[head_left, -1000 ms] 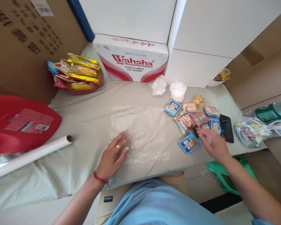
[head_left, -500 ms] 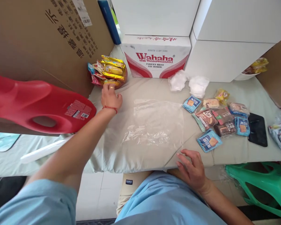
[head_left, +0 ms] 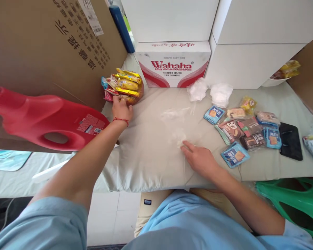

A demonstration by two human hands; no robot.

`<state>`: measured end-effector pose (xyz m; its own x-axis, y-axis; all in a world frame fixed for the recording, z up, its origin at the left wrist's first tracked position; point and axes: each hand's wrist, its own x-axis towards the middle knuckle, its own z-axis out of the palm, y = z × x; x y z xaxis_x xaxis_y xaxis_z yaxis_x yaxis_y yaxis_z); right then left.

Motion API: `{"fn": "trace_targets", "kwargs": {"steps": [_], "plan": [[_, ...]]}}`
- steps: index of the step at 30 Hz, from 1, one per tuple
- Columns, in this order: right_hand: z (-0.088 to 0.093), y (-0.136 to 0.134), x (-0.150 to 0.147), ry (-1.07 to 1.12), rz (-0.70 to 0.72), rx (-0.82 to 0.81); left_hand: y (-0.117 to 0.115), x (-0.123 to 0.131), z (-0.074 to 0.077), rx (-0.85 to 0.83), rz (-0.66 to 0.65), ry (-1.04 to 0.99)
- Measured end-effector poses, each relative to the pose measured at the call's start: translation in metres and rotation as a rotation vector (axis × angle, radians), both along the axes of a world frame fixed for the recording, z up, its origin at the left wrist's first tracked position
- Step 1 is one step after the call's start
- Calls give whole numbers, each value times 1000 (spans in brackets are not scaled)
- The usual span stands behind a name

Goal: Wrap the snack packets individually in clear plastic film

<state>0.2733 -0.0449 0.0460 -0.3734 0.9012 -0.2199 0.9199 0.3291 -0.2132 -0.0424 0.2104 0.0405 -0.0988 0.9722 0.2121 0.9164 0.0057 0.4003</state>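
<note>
My left hand [head_left: 122,110] reaches to the near side of a heap of wrapped snacks [head_left: 127,84] in yellow and red packets. Its fingers are curled against the packets, and their tips are hidden, so what they hold cannot be made out. Near the middle of the table, my right hand [head_left: 199,159] is closed at the fingertips on a thin clear plastic bag [head_left: 176,114], which is blurred and hard to see against the cloth. To the right lies a group of packaged snacks: blue packets [head_left: 235,155], a brown packet [head_left: 231,131] and others.
A red jug [head_left: 49,118] lies on its side by a large cardboard box [head_left: 41,45] at left. The Wahaha carton [head_left: 173,66] stands at the back, with white crumpled bundles [head_left: 221,95] before it. A black phone-like slab [head_left: 290,141] and green stool [head_left: 289,198] are right.
My right hand has moved forward and left from the table edge and closed on the clear bag, which has bunched up and shifted. My left hand stays at the snack heap, its fingers curled further in.
</note>
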Motion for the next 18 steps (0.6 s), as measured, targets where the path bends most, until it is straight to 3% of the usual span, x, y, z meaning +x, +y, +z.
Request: {"fn": "trace_targets", "kwargs": {"steps": [5, 9, 11, 14, 16, 18], "plan": [[-19, -47, 13, 23, 8, -6, -20, -1, 6, -42, 3, 35], [-22, -72, 13, 77, -48, 19, -54, 26, 19, 140, -70, -26], [-23, -78, 8, 91, -73, 30, -84, 51, 28, 205, -182, -72], [-24, -85, 3, 100, -96, 11, -137, 89, 35, 56, -547, -33], [-19, -89, 4, 139, -108, -36, -167, 104, 29, -57, -691, 53], [-9, -92, 10, 244, -103, -99, -189, 106, 16, -173, -743, 119]]}}
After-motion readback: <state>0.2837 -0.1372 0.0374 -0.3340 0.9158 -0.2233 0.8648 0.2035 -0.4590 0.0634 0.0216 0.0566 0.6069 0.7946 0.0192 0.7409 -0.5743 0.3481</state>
